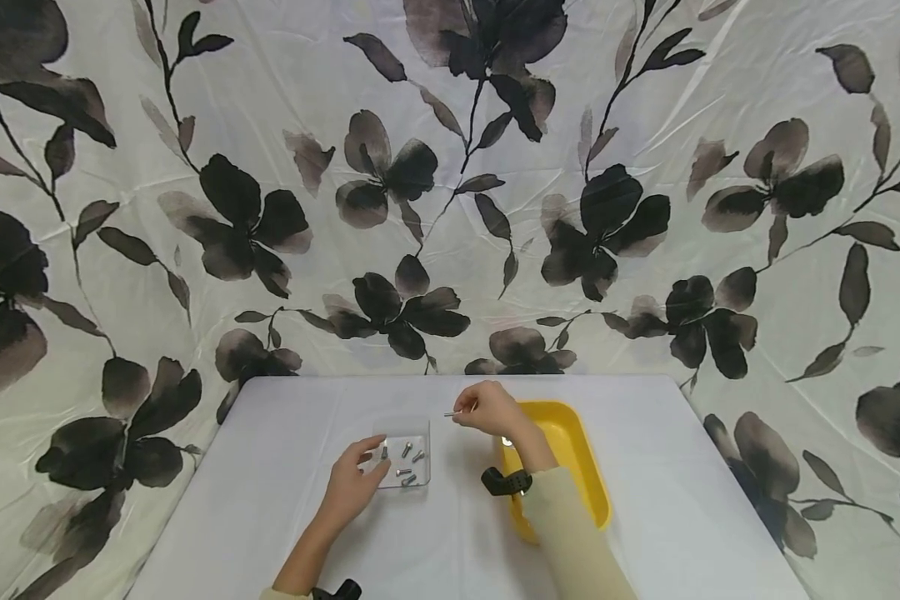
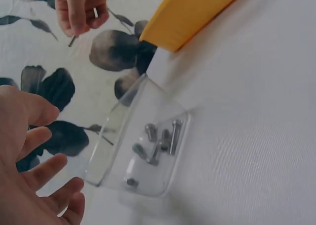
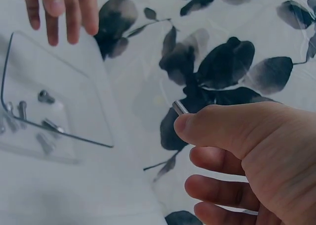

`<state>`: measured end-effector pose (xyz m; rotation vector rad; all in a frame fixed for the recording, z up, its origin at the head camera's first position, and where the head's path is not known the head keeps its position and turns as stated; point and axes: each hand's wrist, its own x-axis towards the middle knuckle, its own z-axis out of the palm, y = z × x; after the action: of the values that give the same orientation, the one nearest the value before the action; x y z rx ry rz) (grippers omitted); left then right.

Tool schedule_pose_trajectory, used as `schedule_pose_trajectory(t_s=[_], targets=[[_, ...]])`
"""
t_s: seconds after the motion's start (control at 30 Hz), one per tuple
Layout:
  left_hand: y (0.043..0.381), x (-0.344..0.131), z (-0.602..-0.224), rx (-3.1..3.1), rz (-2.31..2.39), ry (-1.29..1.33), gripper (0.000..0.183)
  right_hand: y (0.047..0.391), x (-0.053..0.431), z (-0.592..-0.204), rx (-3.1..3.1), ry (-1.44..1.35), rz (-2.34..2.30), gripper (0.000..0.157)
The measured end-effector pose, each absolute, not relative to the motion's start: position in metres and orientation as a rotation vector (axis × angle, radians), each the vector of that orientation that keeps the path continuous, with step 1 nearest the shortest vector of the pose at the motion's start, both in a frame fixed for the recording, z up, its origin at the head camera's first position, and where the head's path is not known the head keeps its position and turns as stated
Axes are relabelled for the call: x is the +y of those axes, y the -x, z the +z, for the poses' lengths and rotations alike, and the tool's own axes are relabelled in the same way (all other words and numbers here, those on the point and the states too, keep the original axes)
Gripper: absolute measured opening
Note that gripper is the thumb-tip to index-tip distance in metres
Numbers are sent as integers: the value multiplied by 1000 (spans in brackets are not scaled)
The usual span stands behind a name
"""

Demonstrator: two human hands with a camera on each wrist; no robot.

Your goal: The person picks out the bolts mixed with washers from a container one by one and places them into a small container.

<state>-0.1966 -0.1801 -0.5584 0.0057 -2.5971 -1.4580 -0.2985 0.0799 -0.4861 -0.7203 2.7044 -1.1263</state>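
My right hand point(image 1: 489, 410) pinches a small metal screw point(image 3: 180, 107) between thumb and forefinger, above the table to the right of a clear plastic box. The screw's threaded end sticks out past the thumb tip; its other end is hidden in the fingers. Several silver screws point(image 2: 165, 138) lie loose in the clear box point(image 1: 428, 458). At the box's left side is my left hand point(image 1: 351, 485), holding nothing, its fingers spread and loosely bent. In the left wrist view those fingertips appear near the box wall; whether they touch it I cannot tell.
A yellow tray point(image 1: 598, 492) stands on the right, under my right forearm, with a shiny metal piece point(image 1: 507, 442) partly visible at its left side. White cloth covers the table point(image 1: 270, 467). A flower-patterned sheet point(image 1: 450, 208) hangs behind the table's far edge.
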Motion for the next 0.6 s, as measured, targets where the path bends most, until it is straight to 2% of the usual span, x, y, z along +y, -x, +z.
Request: schedule_pose_trajectory(t_s=[0.23,0.6], targets=[[197,-197,-567,-2516,-1600,-242,44,298,62,-482,2656,737,-1137,5],[197,-211,-590,-2520,-1706,-375,52,297,36,-486,2655,802,-1149,4]])
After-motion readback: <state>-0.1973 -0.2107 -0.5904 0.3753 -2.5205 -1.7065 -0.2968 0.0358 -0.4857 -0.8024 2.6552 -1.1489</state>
